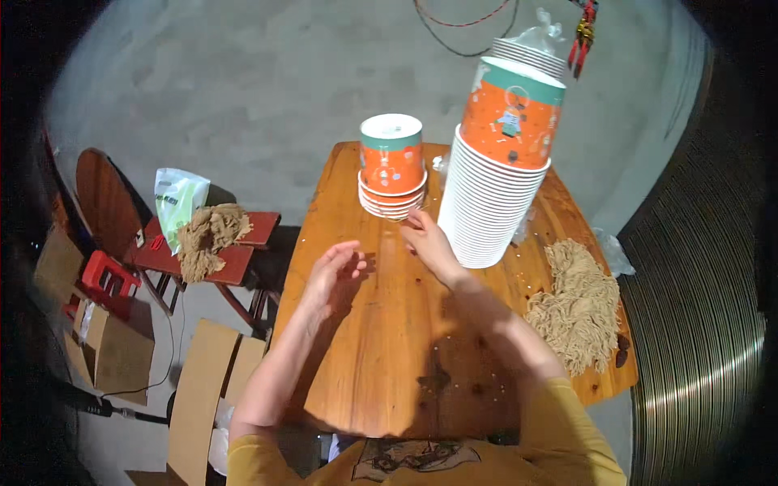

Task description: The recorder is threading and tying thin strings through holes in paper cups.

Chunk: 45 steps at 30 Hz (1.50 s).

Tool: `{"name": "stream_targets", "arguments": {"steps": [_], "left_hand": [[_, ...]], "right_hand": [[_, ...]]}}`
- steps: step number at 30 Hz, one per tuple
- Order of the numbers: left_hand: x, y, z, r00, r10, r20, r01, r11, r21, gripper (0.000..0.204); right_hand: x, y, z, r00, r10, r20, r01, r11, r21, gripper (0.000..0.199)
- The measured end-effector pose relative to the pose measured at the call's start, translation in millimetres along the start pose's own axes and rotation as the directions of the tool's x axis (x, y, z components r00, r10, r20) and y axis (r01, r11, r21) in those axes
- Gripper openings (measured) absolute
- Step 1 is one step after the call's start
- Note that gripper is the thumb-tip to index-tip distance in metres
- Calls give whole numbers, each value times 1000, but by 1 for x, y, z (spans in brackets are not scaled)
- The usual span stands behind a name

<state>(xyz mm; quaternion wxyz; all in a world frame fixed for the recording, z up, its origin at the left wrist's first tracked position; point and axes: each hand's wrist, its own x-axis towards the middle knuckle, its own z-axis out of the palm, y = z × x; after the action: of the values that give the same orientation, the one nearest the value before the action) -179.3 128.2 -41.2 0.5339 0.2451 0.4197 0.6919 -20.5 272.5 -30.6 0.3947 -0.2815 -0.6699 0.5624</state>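
Note:
My left hand (334, 274) hovers over the near side of the short stack, fingers loosely bent and apart, holding nothing. Farther forward, my right hand (429, 245) is at the lower right of a short stack of paper buckets (391, 166), orange with a green band. Its thumb and fingertips are drawn together near the lowest white rims; whatever they pinch is too small to make out. The short stack stands upside down, rims at the bottom. Just right of my right hand leans a tall stack of matching nested buckets (494, 198).
Tan stringy bundles lie on the wooden table's right side (575, 312) and on a red bench (212, 239) at left, beside a white-green bag (180, 202). More rims in clear plastic (531, 53) top the tall stack. Cardboard (203, 397) stands at lower left; a ribbed shutter (701, 283) at right.

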Motion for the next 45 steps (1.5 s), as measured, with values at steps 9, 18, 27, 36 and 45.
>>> {"name": "stream_targets", "arguments": {"steps": [9,18,27,36,45], "left_hand": [[64,61,168,738,493,461,-675,540,503,67],[99,73,232,859,302,413,-473,775,418,77],[75,114,269,557,566,607,-825,459,330,73],[-94,112,314,582,770,262,-810,577,102,87],[-140,57,180,563,396,725,-720,-195,666,63]], "right_hand": [[-13,-162,-138,570,-735,-367,385,633,-671,88],[51,-159,-165,761,-623,-180,484,730,-482,109],[28,-231,-160,477,-858,-188,661,492,-566,100],[-67,-234,-149,573,-808,-135,774,588,-236,62],[-187,-103,-244,985,-56,162,167,533,-829,16]]}}
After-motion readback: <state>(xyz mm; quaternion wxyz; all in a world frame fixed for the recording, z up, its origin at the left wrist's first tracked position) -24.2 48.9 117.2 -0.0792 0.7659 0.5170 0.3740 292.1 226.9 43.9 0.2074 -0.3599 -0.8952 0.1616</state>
